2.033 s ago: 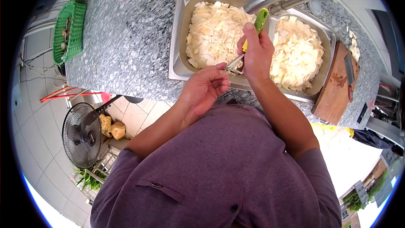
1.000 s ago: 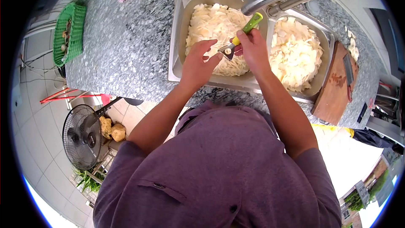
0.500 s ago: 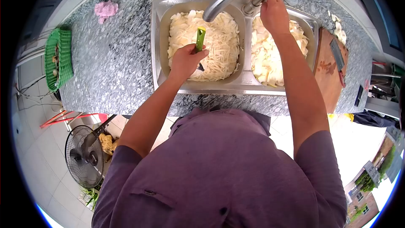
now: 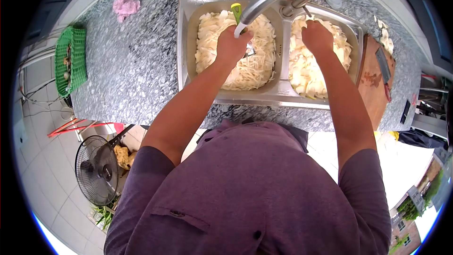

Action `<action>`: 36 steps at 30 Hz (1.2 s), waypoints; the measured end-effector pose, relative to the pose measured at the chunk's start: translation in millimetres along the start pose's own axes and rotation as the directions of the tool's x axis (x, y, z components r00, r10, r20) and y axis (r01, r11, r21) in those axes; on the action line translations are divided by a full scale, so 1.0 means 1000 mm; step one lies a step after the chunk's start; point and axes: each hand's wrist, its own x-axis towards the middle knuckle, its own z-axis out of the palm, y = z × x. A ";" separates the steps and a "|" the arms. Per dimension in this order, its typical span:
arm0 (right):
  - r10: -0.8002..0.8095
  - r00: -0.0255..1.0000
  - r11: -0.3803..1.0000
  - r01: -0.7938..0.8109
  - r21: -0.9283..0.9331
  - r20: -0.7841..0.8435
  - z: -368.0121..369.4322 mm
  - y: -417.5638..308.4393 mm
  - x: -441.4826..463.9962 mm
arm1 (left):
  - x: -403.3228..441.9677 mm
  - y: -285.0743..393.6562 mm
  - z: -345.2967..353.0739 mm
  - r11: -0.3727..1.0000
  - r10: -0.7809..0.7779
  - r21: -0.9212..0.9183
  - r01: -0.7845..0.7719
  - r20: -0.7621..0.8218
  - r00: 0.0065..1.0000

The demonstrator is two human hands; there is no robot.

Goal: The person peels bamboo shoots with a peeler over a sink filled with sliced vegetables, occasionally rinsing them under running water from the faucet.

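Observation:
My left hand (image 4: 233,46) is closed round the green-handled peeler (image 4: 237,12) under the faucet spout, over the left sink basin. Water seems to run from the spout (image 4: 241,27) onto that hand and the peeler. My right hand (image 4: 317,36) is above the right basin, just below the faucet base, its fingers curled; whether it holds anything is hidden. Pale shredded pieces (image 4: 250,71) fill much of the left basin, and pale flat slices (image 4: 302,73) lie in the right one.
A cutting board (image 4: 370,80) with a knife (image 4: 383,66) lies right of the metal sink (image 4: 222,95). On the left are a pink cloth (image 4: 126,7) and a green basket (image 4: 78,63). A black fan (image 4: 96,170) stands below the counter.
The peeler has passed from my right hand to my left. My left hand moved up under the spout; my right hand went to the faucet base, then came down a little. Water now appears at the spout.

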 end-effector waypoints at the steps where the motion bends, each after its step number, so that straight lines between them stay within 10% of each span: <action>1: 0.044 0.998 0.996 -0.041 0.084 -0.036 -0.005 -0.015 -0.017 | -0.003 0.004 0.000 1.000 -0.003 0.011 0.003 0.014 1.000; 4: 0.052 0.999 0.888 -0.043 0.457 -0.005 0.022 -0.047 -0.047 | -0.007 0.002 -0.005 0.994 -0.009 0.105 0.009 0.004 1.000; 6: 0.061 0.936 0.439 -0.336 0.833 0.346 0.039 -0.082 -0.068 | -0.008 -0.004 -0.008 0.998 -0.001 0.070 0.002 -0.022 1.000; 11: -0.067 0.854 -0.141 -0.520 0.842 0.516 0.034 -0.138 -0.089 | -0.018 0.002 -0.019 0.956 -0.061 -0.293 0.029 -0.101 0.993; 26: -0.165 0.955 0.712 -0.057 0.700 0.246 0.039 -0.145 -0.084 | -0.024 0.008 -0.020 0.924 -0.027 -0.379 -0.060 -0.219 0.975; 32: -0.085 0.866 0.097 -0.485 0.869 0.493 0.039 -0.132 -0.088 | -0.009 -0.004 -0.043 0.835 -0.203 -0.541 0.100 -0.133 0.970; 36: -0.119 0.885 -0.149 -0.464 0.873 0.449 0.033 -0.135 -0.085 | -0.009 -0.008 -0.046 0.825 -0.236 -0.543 0.157 -0.080 0.968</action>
